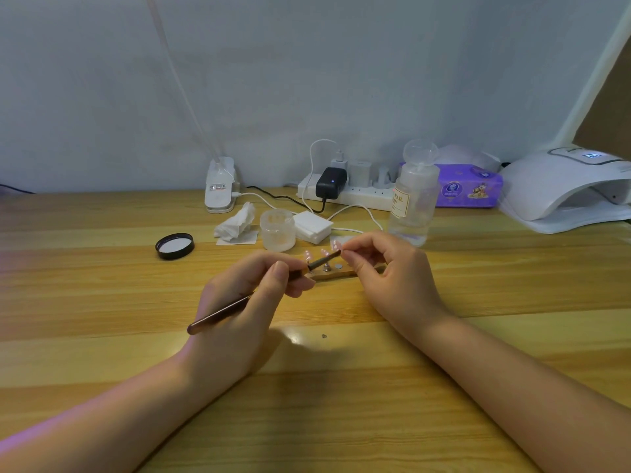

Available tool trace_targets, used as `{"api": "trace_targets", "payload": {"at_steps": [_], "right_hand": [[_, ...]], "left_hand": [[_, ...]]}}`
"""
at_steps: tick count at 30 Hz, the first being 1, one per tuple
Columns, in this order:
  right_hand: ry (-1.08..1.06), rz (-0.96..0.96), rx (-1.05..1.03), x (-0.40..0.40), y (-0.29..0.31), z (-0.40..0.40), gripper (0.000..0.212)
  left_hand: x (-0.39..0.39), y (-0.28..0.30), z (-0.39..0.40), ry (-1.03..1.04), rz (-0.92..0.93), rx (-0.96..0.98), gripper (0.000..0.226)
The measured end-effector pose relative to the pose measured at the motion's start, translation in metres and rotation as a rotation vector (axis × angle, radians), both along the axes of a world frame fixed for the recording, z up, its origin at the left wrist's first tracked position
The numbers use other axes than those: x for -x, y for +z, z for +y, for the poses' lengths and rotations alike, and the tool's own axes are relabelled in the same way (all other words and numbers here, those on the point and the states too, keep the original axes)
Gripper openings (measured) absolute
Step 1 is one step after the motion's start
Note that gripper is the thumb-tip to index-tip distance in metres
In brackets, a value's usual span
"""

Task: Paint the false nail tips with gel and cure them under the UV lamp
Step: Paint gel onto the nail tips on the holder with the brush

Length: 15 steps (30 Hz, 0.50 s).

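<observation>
Above the small wooden nail stand (336,272) on the desk (102,268), the left hand (246,302) grips a thin brush (252,295) like a pen, its tip reaching the pink false nail tip (337,245) pinched in the right hand (392,271). Two more tips (316,254) stand on the stand, the open gel jar (277,229) lies just behind it, and the UV lamp (566,189) sits far to its right.
</observation>
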State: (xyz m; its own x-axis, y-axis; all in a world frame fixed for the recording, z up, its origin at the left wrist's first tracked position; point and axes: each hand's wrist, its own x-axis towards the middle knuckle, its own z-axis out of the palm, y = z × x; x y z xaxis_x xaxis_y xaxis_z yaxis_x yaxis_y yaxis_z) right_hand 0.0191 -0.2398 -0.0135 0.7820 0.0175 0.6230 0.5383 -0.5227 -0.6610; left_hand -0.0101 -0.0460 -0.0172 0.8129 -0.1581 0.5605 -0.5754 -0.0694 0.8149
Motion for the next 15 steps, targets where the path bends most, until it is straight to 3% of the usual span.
{"api": "trace_targets", "payload": {"at_steps": [7, 15], "right_hand": [[0.05, 0.027, -0.011, 0.0007, 0.0007, 0.0006, 0.007], [0.04, 0.014, -0.022, 0.001, 0.0004, 0.0012, 0.007]], "left_hand": [[-0.007, -0.0012, 0.0002, 0.07, 0.053, 0.014, 0.019], [-0.0026, -0.0004, 0.0011, 0.052, -0.05, -0.083, 0.022]]}}
